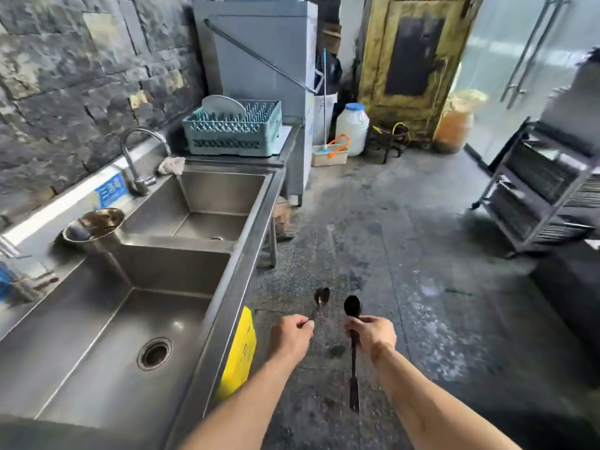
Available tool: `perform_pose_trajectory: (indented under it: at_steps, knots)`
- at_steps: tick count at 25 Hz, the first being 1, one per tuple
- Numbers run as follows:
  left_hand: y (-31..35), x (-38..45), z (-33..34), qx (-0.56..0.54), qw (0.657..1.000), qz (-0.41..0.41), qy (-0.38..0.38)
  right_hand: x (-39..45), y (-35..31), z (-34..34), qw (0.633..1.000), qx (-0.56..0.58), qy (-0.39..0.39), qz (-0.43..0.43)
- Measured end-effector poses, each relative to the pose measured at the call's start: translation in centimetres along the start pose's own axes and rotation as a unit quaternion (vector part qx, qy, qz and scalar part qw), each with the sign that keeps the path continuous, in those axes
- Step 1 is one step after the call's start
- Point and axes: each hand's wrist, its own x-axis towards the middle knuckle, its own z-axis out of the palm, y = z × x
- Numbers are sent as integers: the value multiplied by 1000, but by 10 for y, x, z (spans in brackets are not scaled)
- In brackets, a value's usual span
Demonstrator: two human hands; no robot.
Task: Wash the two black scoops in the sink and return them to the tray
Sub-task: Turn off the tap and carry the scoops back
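The long stainless-steel tabletop [259, 203] runs along the dark stone wall, with two sunken basins; on its back ledge stands a round steel bowl [94, 226]; beside the curved chrome tap [138, 164] lies a crumpled pale rag [171, 165]; further along sits a teal plastic dish rack [232, 128] holding a white plate [224, 105].
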Motion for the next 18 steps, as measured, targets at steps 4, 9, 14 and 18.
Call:
perform_pose_trajectory:
  at_steps: [4, 9, 14, 18]
  knots:
    - [56, 7, 76, -105, 992, -24, -59, 52, 15, -76, 997, 68, 5, 37]
    - [108, 4, 152, -168, 968, -62, -174, 82, 26, -158, 984, 165, 26, 68]
    - [140, 2, 213, -178, 941, -91, -271, 88, 29, -221, 970, 218, -13, 104]
    - [159, 7, 257, -165, 924, -91, -333, 91, 35, -259, 966, 240, -4, 102]
